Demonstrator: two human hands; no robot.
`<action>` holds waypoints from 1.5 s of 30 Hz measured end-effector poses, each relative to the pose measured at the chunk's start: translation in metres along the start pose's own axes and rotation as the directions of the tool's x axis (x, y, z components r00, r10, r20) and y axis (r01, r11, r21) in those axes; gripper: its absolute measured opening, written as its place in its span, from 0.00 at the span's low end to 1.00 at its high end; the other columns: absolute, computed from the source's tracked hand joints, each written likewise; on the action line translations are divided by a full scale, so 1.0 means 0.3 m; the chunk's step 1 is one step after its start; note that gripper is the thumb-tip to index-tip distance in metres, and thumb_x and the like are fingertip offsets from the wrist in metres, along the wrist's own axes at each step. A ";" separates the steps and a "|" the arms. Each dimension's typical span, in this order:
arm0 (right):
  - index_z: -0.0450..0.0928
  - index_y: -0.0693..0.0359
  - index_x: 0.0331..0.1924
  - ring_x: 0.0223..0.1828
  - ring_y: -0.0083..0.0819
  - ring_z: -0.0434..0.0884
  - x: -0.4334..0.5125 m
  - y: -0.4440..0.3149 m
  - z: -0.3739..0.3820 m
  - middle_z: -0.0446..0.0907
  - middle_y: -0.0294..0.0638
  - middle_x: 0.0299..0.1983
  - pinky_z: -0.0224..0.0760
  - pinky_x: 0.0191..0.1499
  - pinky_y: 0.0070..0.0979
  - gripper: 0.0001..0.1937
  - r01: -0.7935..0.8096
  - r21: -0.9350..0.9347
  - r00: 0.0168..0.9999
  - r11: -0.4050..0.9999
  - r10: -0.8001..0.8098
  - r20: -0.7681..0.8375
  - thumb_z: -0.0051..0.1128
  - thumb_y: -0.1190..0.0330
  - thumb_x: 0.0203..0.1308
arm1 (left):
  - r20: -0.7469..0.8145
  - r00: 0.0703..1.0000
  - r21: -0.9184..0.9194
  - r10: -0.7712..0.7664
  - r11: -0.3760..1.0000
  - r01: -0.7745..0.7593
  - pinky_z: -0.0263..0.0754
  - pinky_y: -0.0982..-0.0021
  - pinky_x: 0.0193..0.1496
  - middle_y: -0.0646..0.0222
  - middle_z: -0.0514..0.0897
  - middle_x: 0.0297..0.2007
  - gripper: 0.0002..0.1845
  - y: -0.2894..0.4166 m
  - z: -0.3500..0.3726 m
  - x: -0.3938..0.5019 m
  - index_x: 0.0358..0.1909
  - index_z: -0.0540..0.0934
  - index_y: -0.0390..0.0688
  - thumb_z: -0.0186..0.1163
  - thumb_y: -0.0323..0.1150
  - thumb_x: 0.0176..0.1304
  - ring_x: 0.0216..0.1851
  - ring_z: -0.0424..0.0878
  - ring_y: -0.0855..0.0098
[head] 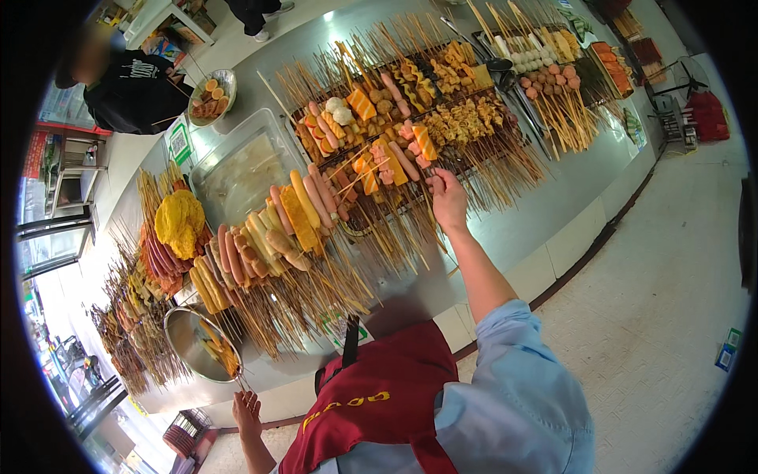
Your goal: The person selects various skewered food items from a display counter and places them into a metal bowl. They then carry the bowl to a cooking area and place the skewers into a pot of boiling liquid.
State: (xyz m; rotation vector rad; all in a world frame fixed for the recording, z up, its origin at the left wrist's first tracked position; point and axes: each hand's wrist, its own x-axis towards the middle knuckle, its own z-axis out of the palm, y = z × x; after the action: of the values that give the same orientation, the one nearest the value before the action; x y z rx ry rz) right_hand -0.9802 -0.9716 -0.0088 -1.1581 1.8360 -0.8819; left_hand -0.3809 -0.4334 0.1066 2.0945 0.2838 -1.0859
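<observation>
My right hand (448, 198) pinches the stick end of a skewer at the front of the broth tray. Just beyond its fingertips are pink pieces (419, 155) and an orange-and-white striped piece (424, 143). Down at the left, my left hand (247, 409) has its fingers curled at the stick ends of several skewers (222, 352). Their food rests inside a round metal bowl (188, 340) at the counter's near edge. Between my hands lies a row of sausage skewers (254, 246), sticks toward me.
A clear plastic tub (204, 186) of liquid sits behind the sausages. Ball skewers (548, 83) and metal tongs (527, 112) lie to the right. A person in black (133, 89) stands across the metal counter (521, 228) beside a bowl of food (228, 83).
</observation>
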 end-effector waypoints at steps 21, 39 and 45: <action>0.88 0.55 0.54 0.62 0.36 0.82 0.656 -0.691 -0.240 0.89 0.39 0.51 0.67 0.73 0.40 0.13 0.793 -0.435 0.609 0.427 -0.534 0.586 0.49 0.69 0.82 | -0.152 0.988 -0.020 0.007 1.000 -0.010 0.81 0.69 0.47 0.72 0.86 0.48 0.28 -0.074 -0.019 -0.169 0.64 0.77 0.46 0.59 0.58 0.80 0.47 0.86 0.73; 0.94 0.49 0.51 0.71 0.37 0.78 0.634 -0.971 0.871 0.88 0.38 0.62 0.54 0.82 0.44 0.14 0.886 -0.048 0.187 -0.462 0.259 0.948 0.73 0.62 0.62 | -0.372 0.922 -0.166 -0.107 0.985 0.047 0.75 0.61 0.68 0.62 0.82 0.64 0.36 -0.297 -0.012 -0.552 0.75 0.71 0.41 0.56 0.59 0.81 0.64 0.82 0.62; 0.91 0.57 0.42 0.52 0.51 0.85 0.617 -1.045 0.722 0.89 0.47 0.46 0.80 0.56 0.46 0.08 0.972 0.021 -0.050 -0.235 -0.117 0.992 0.61 0.72 0.63 | -0.278 0.961 -0.231 0.014 0.970 -0.081 0.81 0.61 0.64 0.63 0.83 0.64 0.24 -0.394 -0.108 -0.409 0.71 0.74 0.46 0.51 0.49 0.85 0.64 0.83 0.64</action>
State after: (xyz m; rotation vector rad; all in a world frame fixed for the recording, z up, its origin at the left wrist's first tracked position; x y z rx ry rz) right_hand -0.7209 -1.2830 0.1146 -3.0112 0.2386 0.5247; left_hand -0.4954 -0.3116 0.1525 2.0167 0.4728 -0.6916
